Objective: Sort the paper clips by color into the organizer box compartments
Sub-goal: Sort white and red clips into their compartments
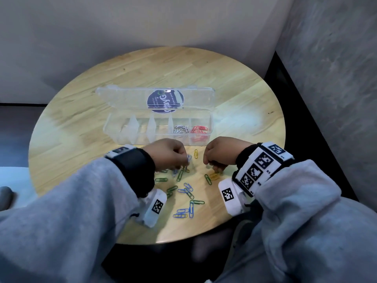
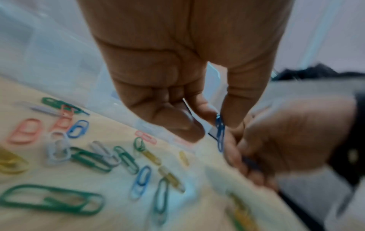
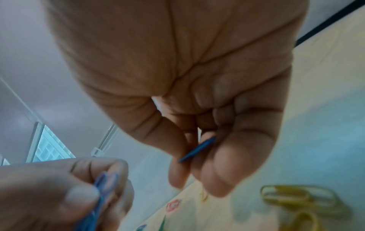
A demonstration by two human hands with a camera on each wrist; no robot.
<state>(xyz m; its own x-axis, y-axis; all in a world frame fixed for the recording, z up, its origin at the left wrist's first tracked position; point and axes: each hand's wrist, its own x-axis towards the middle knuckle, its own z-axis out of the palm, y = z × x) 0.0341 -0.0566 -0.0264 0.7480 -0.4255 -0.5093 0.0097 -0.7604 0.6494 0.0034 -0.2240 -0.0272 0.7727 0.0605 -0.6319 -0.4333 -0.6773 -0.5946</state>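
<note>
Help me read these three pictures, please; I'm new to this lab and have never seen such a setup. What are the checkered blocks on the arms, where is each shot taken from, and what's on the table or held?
No machine here: a person in grey sleeves works with bare hands. The checkered blocks are marker tags on wrist-worn cameras. The big picture comes from a head camera looking down; the other two look along each hand from the wrists.

On the round wooden table sits a clear organizer box, lid open, with white clips and red clips in its two rightmost compartments. Green, blue and yellow loose clips lie nearer the person.

The left hand pinches blue clips. The right hand pinches a blue clip.
</note>
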